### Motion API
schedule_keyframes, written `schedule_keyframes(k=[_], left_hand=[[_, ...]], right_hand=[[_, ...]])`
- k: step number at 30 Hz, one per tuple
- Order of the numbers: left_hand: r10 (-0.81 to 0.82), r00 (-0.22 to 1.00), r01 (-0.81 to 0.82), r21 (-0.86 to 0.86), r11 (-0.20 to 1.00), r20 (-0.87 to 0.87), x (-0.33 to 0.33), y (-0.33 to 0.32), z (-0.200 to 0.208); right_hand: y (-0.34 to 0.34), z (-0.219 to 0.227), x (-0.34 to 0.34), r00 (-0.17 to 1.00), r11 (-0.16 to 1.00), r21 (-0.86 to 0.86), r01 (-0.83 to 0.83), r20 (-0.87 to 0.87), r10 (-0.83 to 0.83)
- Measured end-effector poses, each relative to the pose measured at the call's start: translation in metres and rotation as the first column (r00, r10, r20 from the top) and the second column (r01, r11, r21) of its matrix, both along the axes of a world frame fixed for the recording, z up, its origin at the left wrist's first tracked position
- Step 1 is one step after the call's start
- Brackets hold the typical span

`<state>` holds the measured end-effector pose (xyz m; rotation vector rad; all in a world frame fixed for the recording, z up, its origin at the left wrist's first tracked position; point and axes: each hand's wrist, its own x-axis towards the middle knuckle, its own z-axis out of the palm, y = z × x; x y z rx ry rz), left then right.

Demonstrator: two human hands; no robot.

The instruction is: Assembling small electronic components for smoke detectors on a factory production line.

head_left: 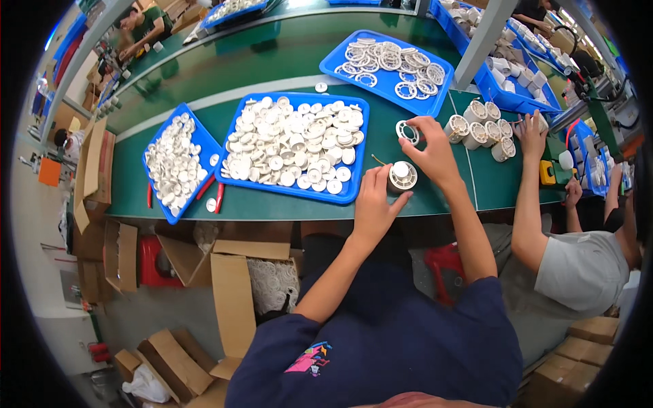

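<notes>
White, ring-shaped part [408,133]: my right hand [430,148] pinches it between thumb and forefinger, above the green bench [495,183], the grip nearly closed. My left hand [373,204] is half curled, thumb and fingers set against the sides of a white cylindrical unit [403,181], which stands upright at the bench's near edge.

Containers, from the hands outward:

- Middle blue tray [348,192], left of my left hand: heaped with white round discs [292,146], many with a central stub.
- Far blue tray [415,103], beyond my right hand: loosely piled with flat white rings [388,58] like the one I hold.
- Left blue tray [205,144], set askew: filled with smaller white round pieces [175,163]. Red handles [219,197] show beside it.
- Large blue bin [524,104], far right: full of white cylindrical pieces.
- Open cardboard box [231,292], below the bench: whitish ring-like parts inside.

Unit appearance: short and round, with a slotted top face and a smooth white knob at its centre. A thin brownish strand shows beside it. Similar cylinders [479,129] stand grouped to the right, next to a co-worker's hand [532,134].
</notes>
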<state>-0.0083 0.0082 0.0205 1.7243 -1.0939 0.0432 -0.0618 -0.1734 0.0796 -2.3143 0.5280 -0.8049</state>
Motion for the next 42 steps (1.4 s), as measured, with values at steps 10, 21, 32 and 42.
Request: schedule_keyframes(k=[10, 21, 32, 42], left_hand=[[0.012, 1.0, -0.012, 0.025, 1.0, -0.001, -0.001, -0.001, -0.004], [0.016, 1.0, -0.015, 0.027, 1.0, -0.007, -0.002, 0.0, -0.001], [-0.019, 0.999, 0.021, 0.054, 0.998, -0.028, -0.002, 0.0, 0.0], [-0.043, 0.998, 0.045, 0.07, 0.996, -0.039, 0.0, 0.001, 0.001]], right_hand=[[0.048, 0.02, -0.044, 0.965, 0.966, -0.084, -0.246, -0.109, 0.237], [0.05, 0.012, -0.044, 0.983, 0.986, -0.011, -0.168, -0.076, 0.167], [0.057, 0.017, -0.052, 0.974, 0.971, -0.135, -0.199, -0.134, 0.181], [0.063, 0.019, -0.05, 0.979, 0.973, -0.167, -0.16, -0.149, 0.136]])
